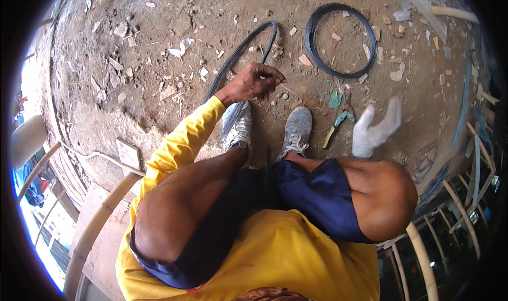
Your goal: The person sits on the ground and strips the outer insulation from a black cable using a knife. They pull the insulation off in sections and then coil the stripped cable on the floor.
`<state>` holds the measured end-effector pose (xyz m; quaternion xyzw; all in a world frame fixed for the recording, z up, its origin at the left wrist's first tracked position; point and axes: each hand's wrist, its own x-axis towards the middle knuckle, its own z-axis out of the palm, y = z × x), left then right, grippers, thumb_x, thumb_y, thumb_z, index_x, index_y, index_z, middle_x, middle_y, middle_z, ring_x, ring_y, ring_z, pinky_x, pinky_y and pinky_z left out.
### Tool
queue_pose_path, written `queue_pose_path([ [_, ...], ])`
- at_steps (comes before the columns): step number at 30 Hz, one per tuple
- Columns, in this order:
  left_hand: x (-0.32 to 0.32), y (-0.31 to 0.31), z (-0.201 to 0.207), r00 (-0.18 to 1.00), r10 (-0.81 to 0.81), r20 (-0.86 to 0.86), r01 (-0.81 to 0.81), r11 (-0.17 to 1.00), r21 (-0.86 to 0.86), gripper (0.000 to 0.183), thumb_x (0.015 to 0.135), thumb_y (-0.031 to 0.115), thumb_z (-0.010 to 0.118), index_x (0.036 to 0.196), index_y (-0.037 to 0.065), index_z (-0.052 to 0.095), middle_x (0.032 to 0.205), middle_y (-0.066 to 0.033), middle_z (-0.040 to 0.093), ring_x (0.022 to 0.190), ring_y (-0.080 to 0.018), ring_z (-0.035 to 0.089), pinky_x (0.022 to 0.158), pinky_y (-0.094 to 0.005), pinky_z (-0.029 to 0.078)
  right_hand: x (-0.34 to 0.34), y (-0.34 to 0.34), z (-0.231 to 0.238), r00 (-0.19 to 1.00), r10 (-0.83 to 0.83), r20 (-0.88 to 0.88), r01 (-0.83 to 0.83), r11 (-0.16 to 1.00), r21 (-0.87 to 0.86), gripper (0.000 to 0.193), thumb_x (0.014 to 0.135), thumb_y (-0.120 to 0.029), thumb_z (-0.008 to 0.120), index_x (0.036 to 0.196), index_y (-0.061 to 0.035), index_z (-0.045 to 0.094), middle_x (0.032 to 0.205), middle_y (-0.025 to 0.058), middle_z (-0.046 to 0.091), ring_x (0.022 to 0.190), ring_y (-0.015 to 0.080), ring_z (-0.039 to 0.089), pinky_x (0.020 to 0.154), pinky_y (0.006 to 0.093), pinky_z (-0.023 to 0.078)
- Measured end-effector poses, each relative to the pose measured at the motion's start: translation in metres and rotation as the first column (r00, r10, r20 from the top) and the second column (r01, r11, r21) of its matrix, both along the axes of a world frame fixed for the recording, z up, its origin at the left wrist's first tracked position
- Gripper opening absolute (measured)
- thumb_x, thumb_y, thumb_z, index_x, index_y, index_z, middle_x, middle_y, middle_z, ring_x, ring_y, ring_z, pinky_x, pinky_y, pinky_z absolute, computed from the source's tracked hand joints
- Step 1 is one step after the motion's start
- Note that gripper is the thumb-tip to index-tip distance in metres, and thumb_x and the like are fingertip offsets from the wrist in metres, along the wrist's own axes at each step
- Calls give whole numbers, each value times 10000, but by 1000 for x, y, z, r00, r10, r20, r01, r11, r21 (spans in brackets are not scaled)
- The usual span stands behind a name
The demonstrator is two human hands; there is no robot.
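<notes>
My left hand (255,82) is bare, its fingers curled into a pinch above my left shoe. Whatever lies between the fingertips is too small to make out. Below that hand runs a bent bundle of dark wire (236,54), reaching down to the left shoe (236,124). My right hand (377,125), in a white glove, is raised beside my right knee, fingers and thumb apart and nothing in them. Slightly blurred, it is nearest to a pair of pliers (338,125) with worn green and yellow handles lying on the ground.
A round coil of dark wire (312,36) lies on the dirt ahead. Near the pliers is a green scrap (335,99). Broken chips and litter cover the ground (159,52). Bamboo poles (100,221) stand at the left, with more poles (423,261) at the right.
</notes>
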<state>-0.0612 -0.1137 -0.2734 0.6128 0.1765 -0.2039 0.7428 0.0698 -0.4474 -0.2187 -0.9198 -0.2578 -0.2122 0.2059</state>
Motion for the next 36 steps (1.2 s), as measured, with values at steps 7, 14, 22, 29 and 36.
queue_pose_path([
  [7, 7, -8, 2, 984, -147, 102, 146, 989, 22, 268, 1052, 211, 667, 1177, -2, 772, 837, -53, 725, 679, -128, 707, 620, -288, 582, 6, 110, -15, 306, 486, -819, -697, 700, 155, 372, 1008, -201, 671, 1364, -113, 602, 1095, 217, 727, 980, 439, 718, 809, 484, 595],
  [14, -79, 10, -66, 995, 51, -86, 21, 736, 677, 688, 904, 499, 807, 1345, -5, 653, 1205, -270, 719, 1100, -405, 719, 952, -481, 567, 17, 118, -65, 121, 447, -886, -566, 765, 309, 85, 1025, -100, 601, 1064, -90, 676, 913, 131, 683, 820, 279, 703, 762, 405, 557],
  [22, -109, -35, -90, 952, 28, -304, 245, 523, 816, 591, 785, 442, 819, 1189, 23, 714, 1251, -247, 613, 1231, -426, 568, 1018, -530, 444, 65, 103, -95, -272, 158, -949, -438, 858, 268, 139, 1000, -72, 546, 1054, -38, 670, 881, 68, 655, 819, 172, 647, 787, 345, 537],
  [29, -110, -14, -101, 953, -59, -296, 269, 608, 746, 355, 822, 352, 715, 1032, 67, 746, 1062, -213, 734, 1121, -412, 646, 972, -575, 440, 136, 87, -23, 539, 162, -826, -710, 615, -343, 162, 955, -112, 577, 1053, -108, 706, 1045, 193, 733, 1002, 370, 714, 867, 477, 548],
  [36, -101, 11, -87, 934, -2, -358, 42, 994, 104, 272, 955, 221, 738, 1053, -30, 704, 937, -148, 752, 813, -262, 748, 741, -363, 592, 171, 79, 32, 925, 25, -379, -288, 698, -655, 302, 1028, -215, 534, 1259, -177, 726, 1222, 155, 736, 1161, 394, 686, 982, 467, 542],
])
